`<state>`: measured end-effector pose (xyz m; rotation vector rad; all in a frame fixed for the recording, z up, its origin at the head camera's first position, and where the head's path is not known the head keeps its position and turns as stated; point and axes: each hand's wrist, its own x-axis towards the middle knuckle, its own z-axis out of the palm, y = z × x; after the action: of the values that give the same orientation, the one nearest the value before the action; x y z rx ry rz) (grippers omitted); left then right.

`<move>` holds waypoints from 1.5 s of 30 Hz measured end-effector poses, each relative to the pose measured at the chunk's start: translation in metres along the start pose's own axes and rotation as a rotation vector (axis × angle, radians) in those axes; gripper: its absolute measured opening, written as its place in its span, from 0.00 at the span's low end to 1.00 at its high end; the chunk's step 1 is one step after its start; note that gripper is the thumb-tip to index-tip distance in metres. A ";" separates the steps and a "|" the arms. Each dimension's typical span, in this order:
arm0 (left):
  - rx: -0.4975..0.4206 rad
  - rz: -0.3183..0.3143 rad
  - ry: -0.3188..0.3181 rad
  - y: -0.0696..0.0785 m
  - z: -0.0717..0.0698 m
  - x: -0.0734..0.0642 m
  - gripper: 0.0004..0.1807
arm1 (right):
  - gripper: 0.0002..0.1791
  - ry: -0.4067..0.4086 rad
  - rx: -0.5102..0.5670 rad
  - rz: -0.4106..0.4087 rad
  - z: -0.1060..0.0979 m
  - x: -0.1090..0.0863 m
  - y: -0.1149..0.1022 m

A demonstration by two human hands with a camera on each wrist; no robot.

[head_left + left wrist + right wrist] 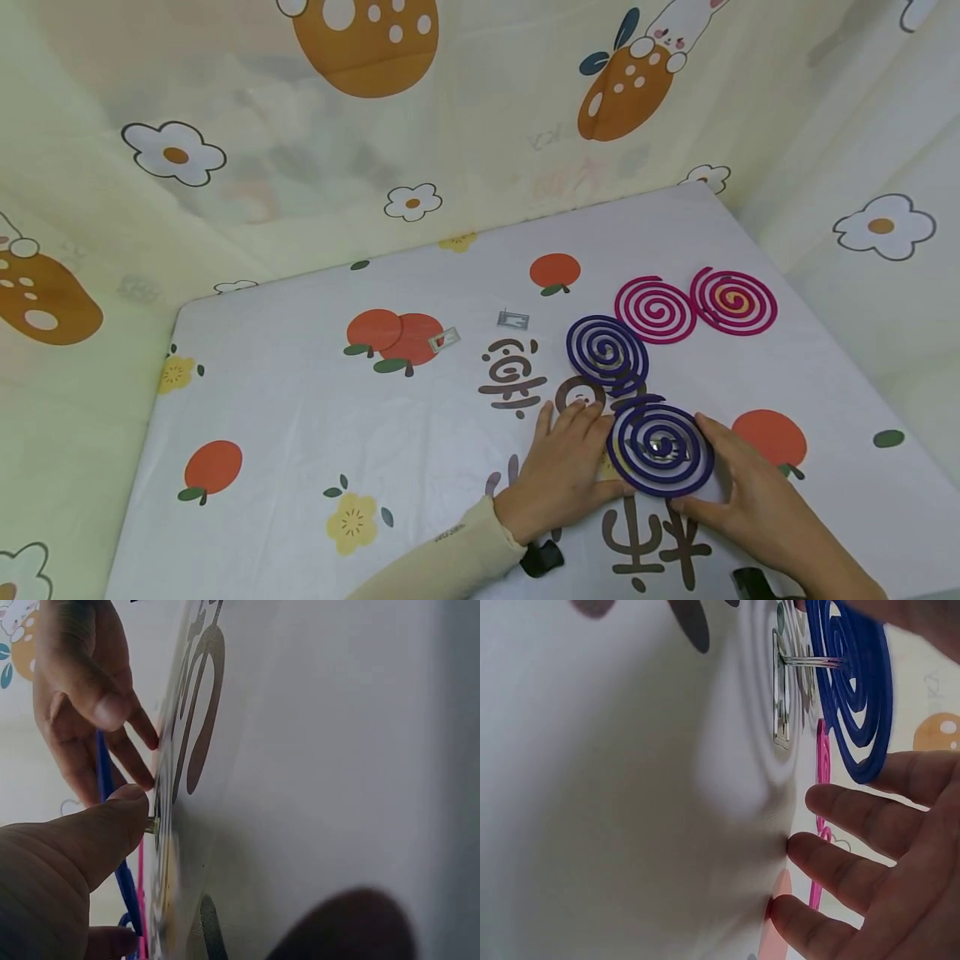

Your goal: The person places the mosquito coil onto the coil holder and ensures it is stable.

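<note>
item: dark-blue spiral coil [662, 467], one, round, no long axis; located lower right of the head view, between the two hands, raised off the printed tablecloth [285, 500]

key relation: metal stand [781, 697] directly under the coil, its prong [814, 661] rising to the coil's middle; gap between coil and base; whether the prong has caught cannot be told

left hand [566, 475]: on the coil's left rim, thumb and forefinger parted across the edge in a light hold, other fingers spread toward the cloth

right hand [765, 487]: on the right rim, equally near, thumb and forefinger gripping the edge, remaining fingers loosely extended

adjacent: second dark-blue coil [607, 357], just above; left pink coil [656, 310] and right pink coil [733, 302], further up; two loose stands, one [513, 320] near centre, the other [444, 339] to its left

markings: large brown stylised characters [686, 550] on the cloth, not securely legible; small print on the sleeve [468, 542], too small to read; no label seen on any coil
</note>
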<state>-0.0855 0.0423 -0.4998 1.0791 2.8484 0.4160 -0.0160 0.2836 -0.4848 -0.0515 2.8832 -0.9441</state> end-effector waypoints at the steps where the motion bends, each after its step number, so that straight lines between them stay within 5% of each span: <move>1: 0.002 0.002 0.001 0.000 0.000 0.000 0.46 | 0.66 -0.004 -0.003 0.005 -0.001 0.000 -0.001; 12: 0.014 -0.027 -0.039 -0.013 -0.010 -0.003 0.44 | 0.63 0.007 0.000 0.004 -0.009 0.002 0.001; 16: -0.026 -0.036 -0.028 -0.035 -0.020 -0.005 0.40 | 0.62 -0.016 -0.017 0.030 -0.019 0.009 0.006; 21: -0.097 -0.062 0.079 -0.078 -0.034 0.000 0.34 | 0.61 -0.002 -0.044 0.059 -0.035 0.031 0.018; 27: -0.230 -0.161 0.153 -0.123 -0.050 0.019 0.34 | 0.61 0.071 -0.069 0.101 -0.065 0.071 0.044; 32: -0.151 -0.209 0.133 -0.147 -0.060 0.048 0.35 | 0.60 0.108 -0.115 0.162 -0.091 0.109 0.064; 38: -0.114 -0.231 0.072 -0.161 -0.061 0.076 0.32 | 0.56 0.101 -0.139 0.267 -0.112 0.145 0.086; 45: -0.154 -0.202 0.077 -0.167 -0.058 0.086 0.16 | 0.56 -0.003 -0.104 0.412 -0.119 0.171 0.097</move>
<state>-0.2662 -0.0346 -0.4867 0.7567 2.8953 0.6603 -0.1994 0.4204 -0.4618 0.5100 2.7729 -0.7142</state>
